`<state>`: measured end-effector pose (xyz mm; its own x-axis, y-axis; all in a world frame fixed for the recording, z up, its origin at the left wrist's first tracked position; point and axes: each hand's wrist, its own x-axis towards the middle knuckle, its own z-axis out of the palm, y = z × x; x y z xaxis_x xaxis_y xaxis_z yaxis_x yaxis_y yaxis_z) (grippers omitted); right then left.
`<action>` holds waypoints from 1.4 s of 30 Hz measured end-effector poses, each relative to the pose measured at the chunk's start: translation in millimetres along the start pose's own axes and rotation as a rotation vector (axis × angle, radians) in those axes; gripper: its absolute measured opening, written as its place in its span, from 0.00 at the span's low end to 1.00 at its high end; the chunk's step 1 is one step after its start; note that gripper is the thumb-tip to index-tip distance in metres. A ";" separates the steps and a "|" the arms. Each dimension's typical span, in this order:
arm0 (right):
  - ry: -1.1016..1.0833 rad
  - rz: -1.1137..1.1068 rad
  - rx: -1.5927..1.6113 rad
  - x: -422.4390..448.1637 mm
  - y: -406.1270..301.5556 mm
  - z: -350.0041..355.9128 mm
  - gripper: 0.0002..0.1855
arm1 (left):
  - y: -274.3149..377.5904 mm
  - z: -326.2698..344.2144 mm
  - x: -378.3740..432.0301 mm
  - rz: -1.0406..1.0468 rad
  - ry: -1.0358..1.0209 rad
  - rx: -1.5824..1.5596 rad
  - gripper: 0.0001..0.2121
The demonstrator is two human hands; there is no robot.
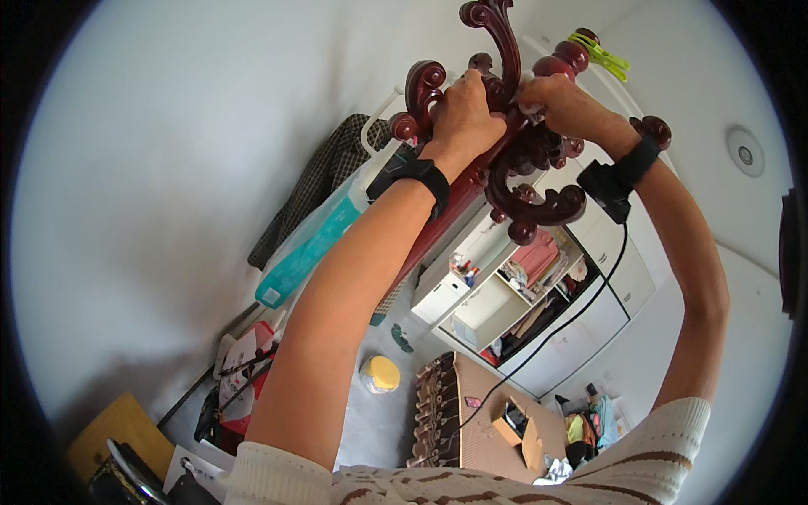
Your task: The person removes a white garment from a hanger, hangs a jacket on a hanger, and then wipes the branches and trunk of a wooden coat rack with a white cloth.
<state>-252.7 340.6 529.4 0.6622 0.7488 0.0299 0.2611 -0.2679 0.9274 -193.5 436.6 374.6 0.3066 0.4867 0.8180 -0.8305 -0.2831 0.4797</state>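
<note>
A dark red carved wooden coat stand with scrolled arms rises slantwise before me. My left hand is closed around its upper part, between the curled hooks. Close by on the right, my right hand presses a whitish crumpled cloth or tissue against the post below the turned finial. A lime-green plastic clothes peg is clipped near the finial's top. Each wrist wears a black strap, and a black cable hangs from the device at my right wrist.
A checked garment and a teal-and-clear plastic bag hang beside the wall at left. Below stand a yellow-lidded container, a bed with an opened cardboard box, and a white wardrobe with open shelves.
</note>
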 end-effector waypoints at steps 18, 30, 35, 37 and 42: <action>0.474 0.343 -0.389 27.1 -0.2 20.9 0.21 | 0.1 -1.9 -3.2 0.035 0.053 -0.036 0.19; 0.465 0.410 0.193 39.2 18.2 23.8 0.25 | -2.1 0.7 15.0 -0.211 -0.053 -0.308 0.23; 0.228 0.387 0.667 32.6 3.8 7.3 0.41 | -18.1 8.8 48.2 -0.182 -0.246 -0.669 0.15; 0.236 0.444 0.451 36.2 -3.3 0.3 0.42 | -17.4 12.0 48.5 -0.241 -0.258 -0.674 0.10; 0.477 0.304 0.423 40.9 18.4 33.9 0.42 | -15.8 12.6 41.9 -0.182 -0.233 -0.503 0.13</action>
<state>-197.0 345.7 535.0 0.3939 0.7615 0.5147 0.4280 -0.6476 0.6305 -161.7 451.0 405.4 0.5116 0.2803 0.8122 -0.8564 0.2430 0.4555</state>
